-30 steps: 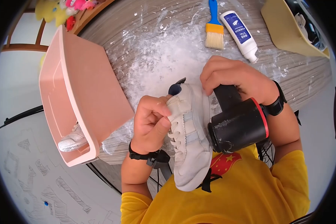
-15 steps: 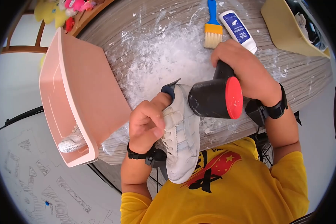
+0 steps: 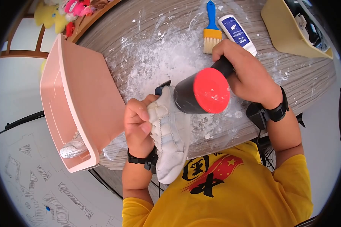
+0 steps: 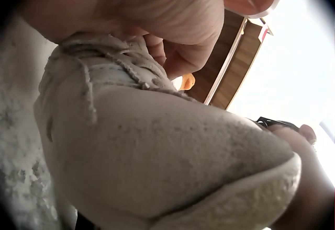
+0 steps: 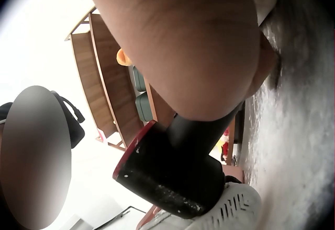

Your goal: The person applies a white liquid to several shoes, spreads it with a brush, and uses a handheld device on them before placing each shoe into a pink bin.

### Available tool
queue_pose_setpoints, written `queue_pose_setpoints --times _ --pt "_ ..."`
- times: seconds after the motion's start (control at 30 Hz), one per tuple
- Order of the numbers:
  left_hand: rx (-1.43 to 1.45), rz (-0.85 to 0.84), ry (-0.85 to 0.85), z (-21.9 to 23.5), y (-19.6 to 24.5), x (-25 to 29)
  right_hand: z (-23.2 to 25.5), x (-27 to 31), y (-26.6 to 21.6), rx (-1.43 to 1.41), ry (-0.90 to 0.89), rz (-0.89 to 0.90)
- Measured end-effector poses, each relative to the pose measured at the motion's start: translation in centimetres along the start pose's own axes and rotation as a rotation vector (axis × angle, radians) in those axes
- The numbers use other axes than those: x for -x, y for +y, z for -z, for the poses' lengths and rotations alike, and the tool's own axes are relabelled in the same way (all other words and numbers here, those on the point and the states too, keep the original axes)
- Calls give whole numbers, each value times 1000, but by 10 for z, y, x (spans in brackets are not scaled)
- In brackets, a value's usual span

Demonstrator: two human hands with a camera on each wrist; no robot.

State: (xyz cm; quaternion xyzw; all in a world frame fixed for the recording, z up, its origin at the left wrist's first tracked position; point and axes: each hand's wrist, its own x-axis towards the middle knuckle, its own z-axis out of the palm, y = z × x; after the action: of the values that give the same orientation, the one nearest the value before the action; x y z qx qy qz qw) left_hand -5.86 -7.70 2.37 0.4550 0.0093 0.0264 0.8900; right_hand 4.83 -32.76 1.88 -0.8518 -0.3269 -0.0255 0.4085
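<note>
My left hand [image 3: 137, 123] grips a whitish lace-up sneaker [image 3: 167, 138] by its collar and tongue, some fingers hidden inside the opening. The shoe's toe points down toward my body, and grey dirt marks the toe box [image 4: 172, 141] in the left wrist view. In my right hand [image 3: 250, 75] is the handle of a black hair dryer [image 3: 185, 94] with a red round rear end. Its front overlaps the sneaker's heel side in the head view. White smears dot the black barrel [image 5: 172, 183] in the right wrist view.
A pink bin [image 3: 96, 90] lies on its side at left, with another sneaker [image 3: 74, 145] in its mouth. White powder [image 3: 166, 56] covers much of the wood-grain table. Toward the back are a blue-handled paintbrush [image 3: 212, 36], a white bottle [image 3: 238, 34] and a cream basket [image 3: 280, 34].
The sneaker and left hand have shifted left. The hair dryer has moved up from the shoe's side toward its heel and left, turning so its red end now faces the head camera.
</note>
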Motion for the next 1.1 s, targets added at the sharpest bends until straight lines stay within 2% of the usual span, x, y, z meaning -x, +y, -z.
queue_pose_setpoints --times 0.13,0.23,0.33,0.43,0.53,0.73,1.1 --pt "-61 -10 48 27 2 -3 4 -3 -5 -94 21 39" --pt "-70 -33 129 25 5 -3 9 -4 -8 -212 23 -14" --pt "-102 -63 50 22 6 -5 7 -3 -8 -298 147 -25" --pt "-92 -108 19 18 2 -6 11 -3 -10 -292 157 -30" --pt "-137 -138 37 14 0 -7 11 -1 -8 -404 150 -90" --pt "-197 -141 37 17 -1 -7 12 0 -9 -430 180 -82" --pt "-211 -103 153 14 -3 -11 18 4 -7 -488 219 -4"
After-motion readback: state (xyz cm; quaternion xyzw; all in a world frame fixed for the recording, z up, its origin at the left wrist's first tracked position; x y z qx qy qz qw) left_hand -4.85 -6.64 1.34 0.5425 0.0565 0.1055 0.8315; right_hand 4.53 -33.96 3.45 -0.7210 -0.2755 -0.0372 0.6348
